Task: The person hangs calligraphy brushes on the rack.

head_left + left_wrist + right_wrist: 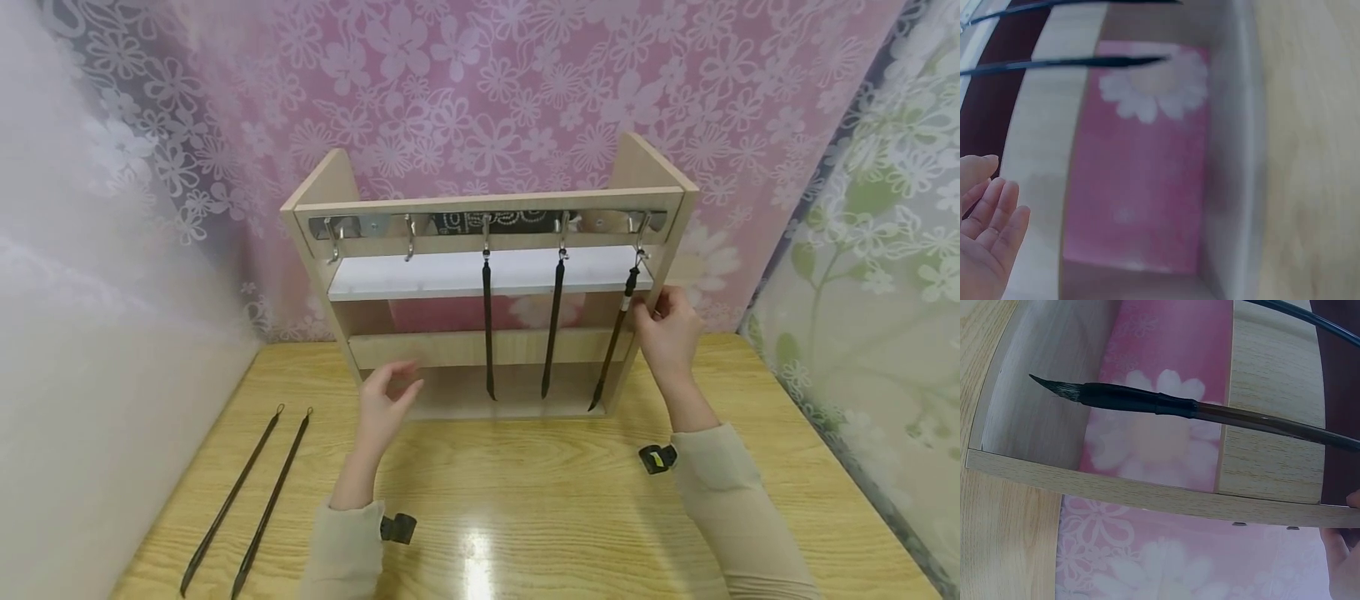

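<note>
Plainly, the right hand (670, 329) pinches a pale wooden rack (442, 350), left hand (384, 407) loosely spread.

sleeves (731, 508): beige | left wrist camera (402, 528): black | right wrist camera (654, 459): black, yellow mark

Wood-grain tbl (540, 492): wooden shelf unit (444, 348) at back, 2 dk brushes (271, 500) L.
</note>
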Motion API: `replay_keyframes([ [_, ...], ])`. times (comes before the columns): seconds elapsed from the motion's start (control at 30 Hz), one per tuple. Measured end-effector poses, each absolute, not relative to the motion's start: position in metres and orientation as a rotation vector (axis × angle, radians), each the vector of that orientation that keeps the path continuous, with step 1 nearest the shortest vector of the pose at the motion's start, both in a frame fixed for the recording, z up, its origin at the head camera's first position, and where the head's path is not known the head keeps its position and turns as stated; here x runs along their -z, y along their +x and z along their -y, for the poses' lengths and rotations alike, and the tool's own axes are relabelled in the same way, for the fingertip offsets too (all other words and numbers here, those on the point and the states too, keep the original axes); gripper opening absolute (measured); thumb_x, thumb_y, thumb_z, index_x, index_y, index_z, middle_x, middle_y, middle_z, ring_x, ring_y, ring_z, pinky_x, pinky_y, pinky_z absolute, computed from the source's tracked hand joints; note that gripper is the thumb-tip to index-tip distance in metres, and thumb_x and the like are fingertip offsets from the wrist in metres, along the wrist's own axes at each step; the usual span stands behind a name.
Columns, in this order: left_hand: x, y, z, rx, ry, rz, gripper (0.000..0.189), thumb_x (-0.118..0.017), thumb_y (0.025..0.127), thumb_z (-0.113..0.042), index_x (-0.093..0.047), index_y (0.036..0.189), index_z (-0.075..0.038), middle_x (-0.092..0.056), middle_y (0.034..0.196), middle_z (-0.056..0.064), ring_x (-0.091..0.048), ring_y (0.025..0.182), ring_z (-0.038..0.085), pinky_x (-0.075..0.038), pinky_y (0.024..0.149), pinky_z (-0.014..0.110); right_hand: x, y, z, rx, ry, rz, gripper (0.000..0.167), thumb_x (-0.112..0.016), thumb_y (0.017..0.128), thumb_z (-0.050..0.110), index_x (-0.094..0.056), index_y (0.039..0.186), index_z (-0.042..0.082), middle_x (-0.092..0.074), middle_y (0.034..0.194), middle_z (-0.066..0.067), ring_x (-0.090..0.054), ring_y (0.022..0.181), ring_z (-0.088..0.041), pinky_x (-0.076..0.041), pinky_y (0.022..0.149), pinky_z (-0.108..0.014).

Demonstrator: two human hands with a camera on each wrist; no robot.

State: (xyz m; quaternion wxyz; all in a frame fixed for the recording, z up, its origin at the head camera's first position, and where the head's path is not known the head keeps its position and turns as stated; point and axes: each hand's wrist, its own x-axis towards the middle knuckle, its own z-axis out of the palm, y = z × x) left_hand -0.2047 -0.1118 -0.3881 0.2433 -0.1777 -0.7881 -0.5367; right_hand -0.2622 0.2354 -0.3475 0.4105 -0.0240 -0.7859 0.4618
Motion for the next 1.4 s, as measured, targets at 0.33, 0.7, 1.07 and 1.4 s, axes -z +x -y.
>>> replay_keyframes([
  [0.33, 0.432, -0.205, 0.164, 1.400, -0.353, 2.228, 0.025, -0.064, 0.075, 0.008, -0.057, 0.099, 0.008, -0.060, 0.091, 0.019, -0.058, 0.085, 0.033, -0.055, 0.068, 0.032, 0.347, -0.262, -0.237, -1.181, -0.083, 1.992, 0.018, -0.057, 0.079, 0.002, -0.056, 0.091, -0.011, -0.061, 0.086, -0.023, -0.062, 0.083, -0.031, -0.046, 0.063, -0.007],
  [0.7, 0.449, -0.190, 0.211, 1.272, -0.149, 2.396, 0.028, -0.063, 0.079, 0.002, -0.054, 0.105, 0.006, -0.058, 0.099, 0.018, -0.056, 0.091, 0.029, -0.053, 0.071, 0.025, 0.345, -0.260, -0.237, -1.195, -0.088, 2.010, 0.018, -0.058, 0.079, 0.002, -0.056, 0.092, -0.010, -0.061, 0.088, -0.023, -0.061, 0.089, -0.030, -0.052, 0.074, -0.025],
  [1.07, 0.479, -0.187, 0.263, 1.181, -0.046, 2.389, 0.031, -0.066, 0.080, -0.012, -0.056, 0.105, 0.002, -0.060, 0.094, 0.016, -0.058, 0.085, 0.023, -0.053, 0.067, 0.024, 0.346, -0.261, -0.237, -1.237, -0.087, 2.022, 0.019, -0.057, 0.080, 0.003, -0.055, 0.094, -0.010, -0.061, 0.090, -0.023, -0.060, 0.092, -0.028, -0.052, 0.076, -0.028],
  [1.4, 0.463, -0.169, 0.281, 1.118, 0.188, 2.578, 0.033, -0.058, 0.085, -0.010, -0.050, 0.113, 0.005, -0.056, 0.107, 0.023, -0.054, 0.097, 0.033, -0.047, 0.082, 0.042, 0.346, -0.261, -0.237, -1.231, -0.091, 2.012, 0.019, -0.057, 0.080, 0.001, -0.054, 0.094, -0.011, -0.061, 0.090, -0.023, -0.060, 0.091, -0.030, -0.052, 0.074, -0.026],
])
